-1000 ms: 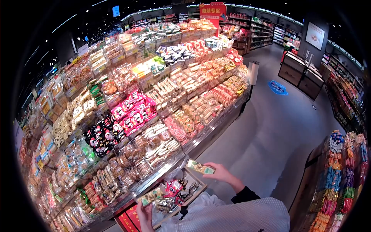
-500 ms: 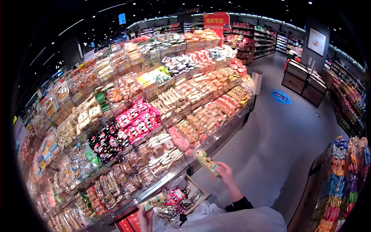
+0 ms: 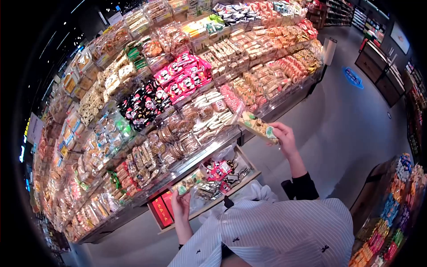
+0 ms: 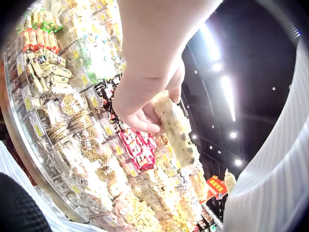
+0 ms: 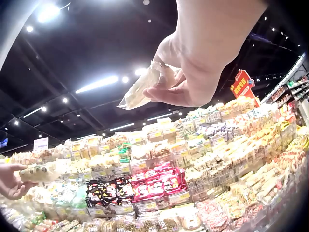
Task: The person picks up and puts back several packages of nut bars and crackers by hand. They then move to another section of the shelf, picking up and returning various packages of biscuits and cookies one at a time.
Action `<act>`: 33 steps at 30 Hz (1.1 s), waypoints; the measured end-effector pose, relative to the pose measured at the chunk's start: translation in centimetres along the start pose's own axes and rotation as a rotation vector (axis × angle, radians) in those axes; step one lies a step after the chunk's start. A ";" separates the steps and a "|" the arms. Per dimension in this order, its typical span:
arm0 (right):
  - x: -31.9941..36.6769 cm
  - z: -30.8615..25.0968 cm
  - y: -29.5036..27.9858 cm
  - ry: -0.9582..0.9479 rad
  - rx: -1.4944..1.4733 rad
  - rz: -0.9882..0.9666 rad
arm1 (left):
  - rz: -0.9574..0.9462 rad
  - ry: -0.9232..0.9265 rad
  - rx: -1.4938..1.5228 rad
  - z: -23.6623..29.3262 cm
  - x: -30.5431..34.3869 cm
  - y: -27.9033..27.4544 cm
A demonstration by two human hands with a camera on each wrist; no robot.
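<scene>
In the head view my right hand [image 3: 285,138] pinches one end of a long clear-wrapped snack bar [image 3: 254,124] with green print, held up before the shelf edge. My left hand [image 3: 181,207] grips the end of a similar bar [image 3: 190,181] at the left of an open drawer [image 3: 249,173]. The left wrist view shows that bar [image 4: 177,130] between the thumb and fingers of my left hand [image 4: 149,96]. From the right wrist, my right hand [image 5: 190,79] pinches its pale packet [image 5: 145,87], with my left hand [image 5: 10,181] off to the left.
Small packets [image 3: 218,171] in pink and silver lie in the drawer, beside red packs [image 3: 162,211]. Tiered bins of wrapped snacks [image 3: 187,80] rise behind it. An aisle floor [image 3: 344,120] runs at the right, past another candy display [image 3: 391,200] at lower right.
The view has tilted down and shifted, so the shelves appear higher and the drawer shows more fully. My right hand has turned its bar from near level to slanting. Both hands keep their bars.
</scene>
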State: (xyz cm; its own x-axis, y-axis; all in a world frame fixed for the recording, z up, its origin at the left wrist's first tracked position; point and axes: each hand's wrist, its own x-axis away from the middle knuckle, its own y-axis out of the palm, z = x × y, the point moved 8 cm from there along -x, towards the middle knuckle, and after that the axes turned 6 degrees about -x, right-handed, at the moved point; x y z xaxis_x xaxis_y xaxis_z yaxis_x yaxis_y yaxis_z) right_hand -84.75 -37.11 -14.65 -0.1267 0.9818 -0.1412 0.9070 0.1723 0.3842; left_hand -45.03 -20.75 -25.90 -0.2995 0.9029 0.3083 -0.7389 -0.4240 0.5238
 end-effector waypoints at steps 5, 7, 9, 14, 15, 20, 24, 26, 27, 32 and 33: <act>0.3 0.0 1.4 0.004 0.021 -0.073 | -0.031 -0.004 0.087 0.1 0.7 -0.6; 0.4 -0.1 1.7 -0.001 0.003 -0.054 | 0.071 0.035 0.072 0.7 1.0 -0.9; 0.6 -0.3 1.6 0.002 0.036 -0.057 | 0.062 0.044 0.051 0.9 1.1 -0.1; 1.2 -0.9 2.9 0.025 0.108 -0.153 | -0.017 0.040 0.027 0.8 1.6 1.3; 1.4 -0.6 2.9 0.033 0.106 -0.165 | -0.028 0.016 0.016 0.6 1.5 1.3; 2.0 0.5 3.0 -0.010 0.195 -0.248 | -0.088 -0.031 -0.144 0.5 1.0 2.9; 3.7 2.9 5.6 0.203 0.061 -0.396 | -0.167 -0.064 -0.290 -0.4 0.7 4.0; 4.4 4.3 6.9 0.313 0.034 -0.440 | -0.181 -0.109 -0.321 -1.0 0.7 4.8; 4.4 4.8 7.4 0.296 0.042 -0.464 | -0.169 -0.108 -0.326 -1.3 0.7 5.2; 4.7 7.0 8.2 0.304 -0.125 -0.471 | -0.210 -0.231 -0.458 -3.6 0.5 4.4; 4.5 7.2 8.1 0.282 -0.209 -0.459 | -0.209 -0.226 -0.455 -3.3 0.8 4.8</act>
State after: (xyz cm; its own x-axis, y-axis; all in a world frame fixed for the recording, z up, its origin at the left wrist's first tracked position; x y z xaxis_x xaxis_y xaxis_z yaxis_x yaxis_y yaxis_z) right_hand -75.04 -31.87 -18.73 -0.6171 0.7807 -0.0982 0.6387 0.5699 0.5169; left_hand -50.79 -21.77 -25.73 -0.0185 0.9056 0.4238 -0.9703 -0.1185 0.2109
